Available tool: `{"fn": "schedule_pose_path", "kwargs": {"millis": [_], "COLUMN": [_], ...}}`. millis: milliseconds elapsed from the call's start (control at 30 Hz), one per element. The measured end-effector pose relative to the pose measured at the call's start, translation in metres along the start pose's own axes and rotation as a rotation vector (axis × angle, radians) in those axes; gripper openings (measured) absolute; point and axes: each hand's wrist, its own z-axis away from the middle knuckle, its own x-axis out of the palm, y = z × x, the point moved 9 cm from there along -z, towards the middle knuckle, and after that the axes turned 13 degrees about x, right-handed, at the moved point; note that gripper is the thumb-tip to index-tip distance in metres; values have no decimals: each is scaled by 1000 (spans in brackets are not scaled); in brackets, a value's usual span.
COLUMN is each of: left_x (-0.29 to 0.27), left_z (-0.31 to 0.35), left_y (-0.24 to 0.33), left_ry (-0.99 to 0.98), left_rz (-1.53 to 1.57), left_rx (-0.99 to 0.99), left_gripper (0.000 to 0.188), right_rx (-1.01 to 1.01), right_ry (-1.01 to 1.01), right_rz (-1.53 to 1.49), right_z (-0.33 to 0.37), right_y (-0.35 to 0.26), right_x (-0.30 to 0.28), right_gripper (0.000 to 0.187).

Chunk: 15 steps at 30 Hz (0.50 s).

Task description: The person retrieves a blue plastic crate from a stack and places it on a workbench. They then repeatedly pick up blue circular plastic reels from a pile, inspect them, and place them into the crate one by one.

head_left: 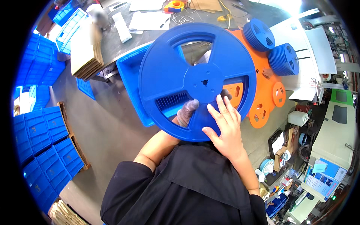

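A large blue plastic reel (pixel 202 80) with wide cut-out openings is held up in front of me, its face toward me. My left hand (pixel 187 113), in a grey glove, grips it at the lower-left opening, with the thumb on the face and the other fingers mostly hidden behind. A dark grey fingertip shows in the right opening; whose it is, I cannot make out. My right hand (pixel 227 129), bare, lies with fingers stretched and spread on the lower-right part of the face. Behind the reel stands a blue plastic crate (pixel 131 78).
Orange reel-shaped parts (pixel 258 112) lie behind on the right, with two stacks of smaller blue reels (pixel 258 34) beyond. Papers (pixel 150 21) lie on the grey table (pixel 112 45). Cardboard sheets (pixel 84 56) stand at its left. Blue crates (pixel 41 127) sit stacked on a pallet at left.
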Motion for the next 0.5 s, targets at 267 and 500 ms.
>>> {"fn": "schedule_pose_path", "kwargs": {"millis": [267,500], "left_x": [-40,-91], "left_z": [20,63], "left_y": [44,125], "left_ry": [161,499], "left_rz": [80,7], "left_rx": [61,217], "left_gripper": [85,66], "right_rx": [8,449], "right_ry": [199,138], "right_rz": [-512,-1051], "right_z": [-9,-33], "right_y": [37,124], "right_x": [-28,26], "right_gripper": [35,26]}}
